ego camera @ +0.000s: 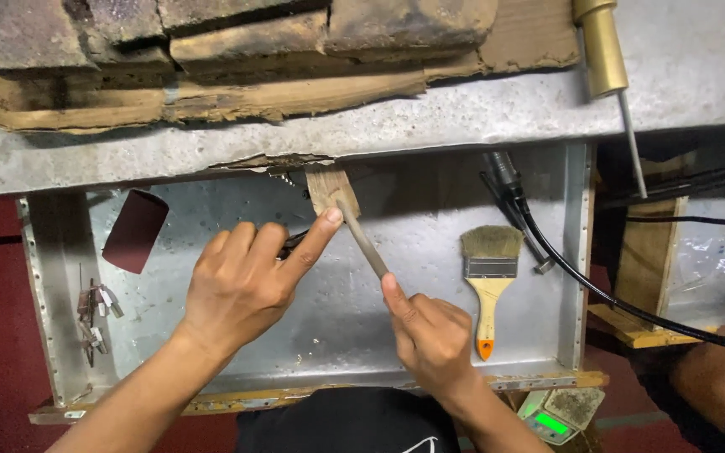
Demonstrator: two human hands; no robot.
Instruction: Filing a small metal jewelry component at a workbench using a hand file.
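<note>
At frame centre, the right hand [434, 335] grips a thin file [362, 239] whose tip rests on a small wooden piece [329, 186]. The left hand [245, 281] closes on a dark tool, forefinger steadying the file tip. The wood looks rough, so shaping seems unfinished. A paintbrush [490, 277] lies right.

Two hands [241, 285] [430, 335] — one paintbrush [490, 281].

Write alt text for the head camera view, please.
Two hands work over a metal tray: the right hand holds a thin file against a small wooden peg, the left hand steadying it. A paintbrush lies nearby.
</note>
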